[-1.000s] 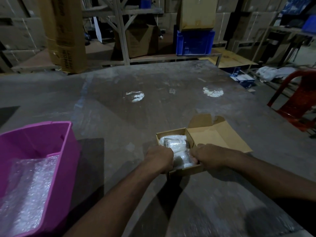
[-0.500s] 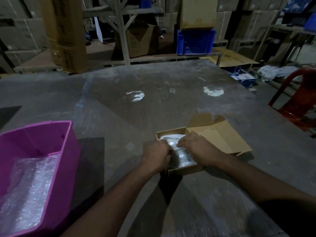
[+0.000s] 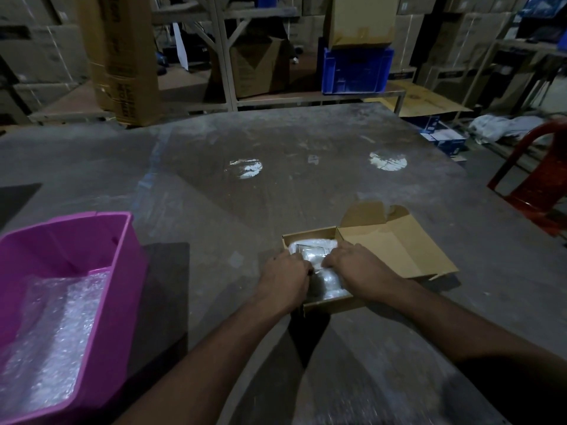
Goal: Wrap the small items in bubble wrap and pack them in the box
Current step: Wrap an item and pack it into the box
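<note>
Our left hand (image 3: 283, 279) and right hand (image 3: 357, 271), knuckles up, fingers curled down, press the bubble-wrapped items (image 3: 313, 256) inside the box (image 3: 310, 236).

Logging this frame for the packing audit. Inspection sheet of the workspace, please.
Surface: grey table, scuffed, two bright light reflections.
Job's things: small cardboard box, lid flap open to the right; bubble-wrapped items inside. Pink bin at left holds bubble wrap.
Clutter: nothing seen on the table besides these.
Grippers: left hand and right hand both on the wrapped items in the box; fingertips hidden.
Cables: nothing seen.
Surroundings: shelving with cartons, blue crate, red plastic chair at right.
</note>
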The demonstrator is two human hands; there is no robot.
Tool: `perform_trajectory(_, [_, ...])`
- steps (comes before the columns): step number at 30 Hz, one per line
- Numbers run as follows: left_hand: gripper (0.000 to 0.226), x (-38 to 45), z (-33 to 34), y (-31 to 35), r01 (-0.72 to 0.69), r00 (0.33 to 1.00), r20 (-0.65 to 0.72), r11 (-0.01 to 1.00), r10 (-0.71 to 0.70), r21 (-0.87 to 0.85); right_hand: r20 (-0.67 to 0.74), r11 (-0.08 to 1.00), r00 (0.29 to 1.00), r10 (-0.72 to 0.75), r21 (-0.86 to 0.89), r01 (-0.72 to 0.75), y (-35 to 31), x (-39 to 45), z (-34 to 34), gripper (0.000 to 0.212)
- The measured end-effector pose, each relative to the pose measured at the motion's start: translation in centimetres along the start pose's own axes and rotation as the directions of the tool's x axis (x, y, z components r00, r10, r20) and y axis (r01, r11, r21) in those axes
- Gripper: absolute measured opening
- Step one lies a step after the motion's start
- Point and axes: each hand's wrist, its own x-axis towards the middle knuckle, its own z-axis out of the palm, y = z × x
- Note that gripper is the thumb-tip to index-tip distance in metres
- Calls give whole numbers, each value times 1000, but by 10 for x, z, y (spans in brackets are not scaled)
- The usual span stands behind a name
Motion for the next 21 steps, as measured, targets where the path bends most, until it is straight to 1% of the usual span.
perform_trajectory(3, [27, 2, -1, 3, 18, 999, 36, 1000, -19, 9, 41, 1000, 999, 26, 3, -26, -1, 1, -2, 32])
perform_trajectory(6, [24, 1, -3, 6, 7, 999, 52, 999, -9, 45, 100, 998, 993, 55, 14, -57, -3, 1, -4, 41])
perform_trajectory(7, [23, 0, -2, 5, -4, 999, 47, 999, 2, 49, 125, 995, 989, 73, 64, -81, -2, 1, -5, 43])
perform_trajectory(9, [23, -1, -2, 2, -19, 998, 60, 1000, 18, 23, 187, 963, 975, 121, 217, -161, 3, -2, -14, 47])
perform_trajectory(11, [35, -2, -1, -2, -11, 995, 96, 998, 16, -57, 185, 941, 973, 141, 279, -189, 9, -8, -23, 52])
perform_trajectory(14, [48, -5, -1, -5, -32, 996, 73, 989, 42, -142, 152, 961, 977, 148, 212, -178, 17, -17, -34, 50])
perform_trajectory(17, [63, -8, -3, -4, -49, 996, 59, 984, 60, -171, 195, 967, 971, 140, 185, -176, 19, -22, -41, 49])
perform_trajectory(21, [61, -6, -6, -4, -39, 995, 83, 988, 52, -151, 206, 981, 968, 144, 101, -168, 17, -20, -35, 52])
